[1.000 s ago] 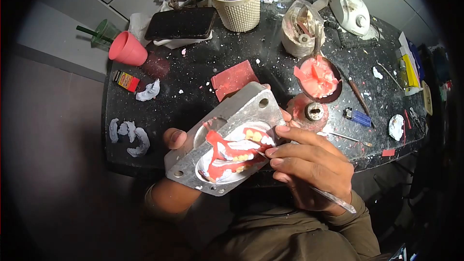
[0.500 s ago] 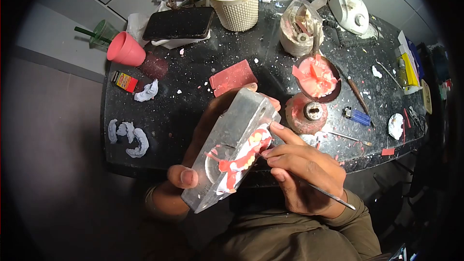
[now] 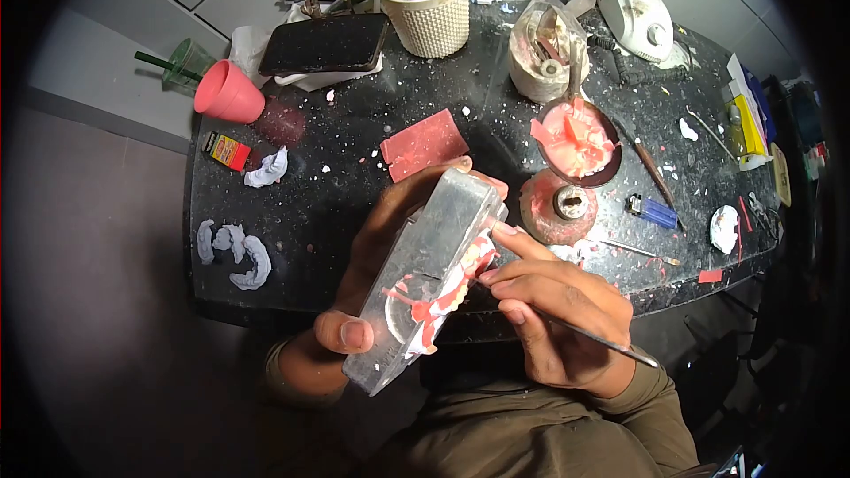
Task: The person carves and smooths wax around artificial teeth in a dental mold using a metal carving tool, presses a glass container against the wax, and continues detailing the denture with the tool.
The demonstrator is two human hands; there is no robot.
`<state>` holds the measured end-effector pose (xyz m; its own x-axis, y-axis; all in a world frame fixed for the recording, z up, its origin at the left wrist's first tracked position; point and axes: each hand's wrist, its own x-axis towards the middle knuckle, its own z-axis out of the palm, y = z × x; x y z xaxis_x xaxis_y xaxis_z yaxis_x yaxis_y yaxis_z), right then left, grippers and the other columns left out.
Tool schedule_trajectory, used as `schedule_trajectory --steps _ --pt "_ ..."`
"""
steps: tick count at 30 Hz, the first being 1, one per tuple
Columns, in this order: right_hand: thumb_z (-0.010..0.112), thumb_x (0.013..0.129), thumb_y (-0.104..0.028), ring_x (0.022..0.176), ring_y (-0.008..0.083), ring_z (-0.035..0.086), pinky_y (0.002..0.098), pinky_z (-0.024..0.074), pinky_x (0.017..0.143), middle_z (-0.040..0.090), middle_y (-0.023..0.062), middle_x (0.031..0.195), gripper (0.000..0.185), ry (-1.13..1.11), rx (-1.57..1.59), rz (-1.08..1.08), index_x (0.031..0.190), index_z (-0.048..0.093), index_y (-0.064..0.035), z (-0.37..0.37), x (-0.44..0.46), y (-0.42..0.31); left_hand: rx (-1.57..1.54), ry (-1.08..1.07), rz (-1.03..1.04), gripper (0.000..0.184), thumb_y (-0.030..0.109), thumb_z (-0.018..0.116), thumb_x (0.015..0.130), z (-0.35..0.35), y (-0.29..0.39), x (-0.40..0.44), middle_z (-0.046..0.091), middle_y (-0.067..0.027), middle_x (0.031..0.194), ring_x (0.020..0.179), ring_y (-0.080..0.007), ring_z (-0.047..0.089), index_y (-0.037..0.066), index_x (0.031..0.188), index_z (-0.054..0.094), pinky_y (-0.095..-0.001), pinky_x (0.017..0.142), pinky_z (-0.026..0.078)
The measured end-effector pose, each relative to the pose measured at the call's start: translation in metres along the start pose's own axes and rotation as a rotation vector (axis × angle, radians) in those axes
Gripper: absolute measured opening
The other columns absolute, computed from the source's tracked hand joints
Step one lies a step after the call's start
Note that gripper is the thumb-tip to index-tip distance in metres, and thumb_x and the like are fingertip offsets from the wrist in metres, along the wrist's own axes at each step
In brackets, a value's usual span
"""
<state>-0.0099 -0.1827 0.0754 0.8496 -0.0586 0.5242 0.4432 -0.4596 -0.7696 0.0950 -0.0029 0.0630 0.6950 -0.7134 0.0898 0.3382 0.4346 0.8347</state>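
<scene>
My left hand (image 3: pixel 343 331) is closed round a grey, glassy-looking rectangular block (image 3: pixel 434 239), thumb on the near end and fingers behind it. Along the block's right side sits a denture model (image 3: pixel 457 290) with pinkish-red wax, white plaster and pale teeth. A strip of red wax also lies on the block's face. Pinched in my right hand (image 3: pixel 575 314) is a thin metal wax carver (image 3: pixel 611 343), its handle end pointing down right. The carver's working tip is hidden near the wax, so contact is unclear. My right index finger rests by the block's upper right edge.
Beyond my hands stand a spirit burner (image 3: pixel 558 212) and a pan of pink wax (image 3: pixel 580 143). A pink wax sheet (image 3: pixel 425 143), blue lighter (image 3: pixel 652 212), pink cup (image 3: pixel 228 93), plaster pieces (image 3: pixel 251 261) and a tool holder (image 3: pixel 427 22) are on the black table (image 3: pixel 328 230).
The block has turned slightly in my left hand, showing less of the denture's side. My right hand and the carver have shifted only a little.
</scene>
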Motion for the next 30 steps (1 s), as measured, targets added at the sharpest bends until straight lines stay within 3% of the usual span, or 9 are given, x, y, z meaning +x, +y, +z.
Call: schedule_trajectory --steps 6,8,10,12,14,20,24,27,30 --pt "0.080 0.086 0.006 0.118 0.0387 0.074 0.0417 0.0629 0.091 0.078 0.0168 0.100 0.015 -0.037 -0.029 -0.022 0.101 0.077 0.0034 -0.006 0.003 -0.002 0.003 -0.072 -0.019 0.130 0.063 0.072 0.064 -0.010 -0.002 0.002 0.041 -0.0310 0.160 0.147 -0.0364 0.047 -0.009 0.162 0.026 -0.0459 0.122 0.036" --pt "0.081 0.086 0.004 0.120 0.0390 0.073 0.0432 0.0625 0.093 0.078 0.0165 0.100 0.015 -0.065 -0.061 -0.028 0.101 0.077 0.0029 -0.012 0.005 0.000 -0.171 -0.026 -0.078 0.130 0.058 0.072 0.063 -0.009 -0.003 0.003 0.038 -0.0313 0.163 0.149 -0.0383 0.045 -0.010 0.163 0.024 -0.0474 0.125 0.035" --pt "0.083 0.087 -0.002 0.122 0.0393 0.072 0.0464 0.0611 0.098 0.079 0.0142 0.101 0.014 -0.065 -0.041 -0.075 0.100 0.078 0.0005 -0.017 0.005 0.004 -0.300 -0.032 -0.156 0.130 0.055 0.073 0.062 -0.013 -0.002 0.004 0.037 -0.0310 0.164 0.151 -0.0394 0.044 -0.009 0.164 0.023 -0.0485 0.126 0.034" --pt "0.080 0.093 -0.016 0.117 0.0428 0.074 0.0494 0.0619 0.094 0.079 0.0115 0.098 0.016 -0.063 -0.099 -0.057 0.101 0.074 -0.0029 -0.019 0.003 0.000 -0.411 -0.066 -0.247 0.130 0.051 0.073 0.061 -0.019 -0.001 0.004 0.037 -0.0306 0.164 0.150 -0.0398 0.045 -0.009 0.164 0.022 -0.0494 0.127 0.035" --pt "0.085 0.085 -0.012 0.124 0.0382 0.071 0.0485 0.0590 0.102 0.080 0.0084 0.102 0.019 -0.120 -0.107 -0.050 0.101 0.080 -0.0046 -0.024 0.005 -0.005 -0.487 -0.081 -0.309 0.130 0.049 0.073 0.060 -0.023 -0.001 0.004 0.038 -0.0304 0.163 0.149 -0.0398 0.046 -0.008 0.164 0.022 -0.0502 0.127 0.036" --pt "0.088 0.081 -0.017 0.122 0.0318 0.071 0.0507 0.0522 0.112 0.081 0.0034 0.103 0.023 -0.093 -0.190 -0.085 0.101 0.081 -0.0090 -0.018 0.001 -0.007 -0.467 -0.149 -0.298 0.130 0.048 0.075 0.060 -0.023 -0.001 0.002 0.045 -0.0331 0.156 0.141 -0.0397 0.054 -0.012 0.162 0.022 -0.0467 0.120 0.045" --pt "0.088 0.080 -0.017 0.117 0.0300 0.071 0.0497 0.0532 0.111 0.081 0.0032 0.103 0.024 -0.115 -0.194 -0.079 0.101 0.082 -0.0087 -0.018 0.002 -0.009 -0.584 -0.229 -0.215 0.131 0.050 0.076 0.059 -0.023 -0.007 0.002 0.047 -0.0338 0.153 0.137 -0.0384 0.057 -0.015 0.160 0.023 -0.0442 0.117 0.047" --pt "0.088 0.080 -0.016 0.115 0.0298 0.071 0.0494 0.0538 0.110 0.081 0.0036 0.103 0.023 -0.122 -0.196 -0.073 0.100 0.082 -0.0079 -0.018 0.001 -0.010 -0.394 -0.150 -0.303 0.132 0.051 0.077 0.058 -0.016 0.004 0.004 0.048 -0.0335 0.152 0.135 -0.0372 0.058 -0.015 0.160 0.024 -0.0427 0.115 0.047" --pt "0.089 0.081 -0.013 0.113 0.0292 0.071 0.0408 0.0549 0.100 0.083 0.0043 0.104 0.024 -0.145 -0.169 -0.064 0.104 0.082 -0.0092 -0.018 0.002 -0.010 -0.365 -0.086 -0.298 0.132 0.052 0.077 0.058 -0.013 0.004 0.003 0.048 -0.0336 0.151 0.135 -0.0370 0.058 -0.016 0.159 0.024 -0.0418 0.116 0.046"
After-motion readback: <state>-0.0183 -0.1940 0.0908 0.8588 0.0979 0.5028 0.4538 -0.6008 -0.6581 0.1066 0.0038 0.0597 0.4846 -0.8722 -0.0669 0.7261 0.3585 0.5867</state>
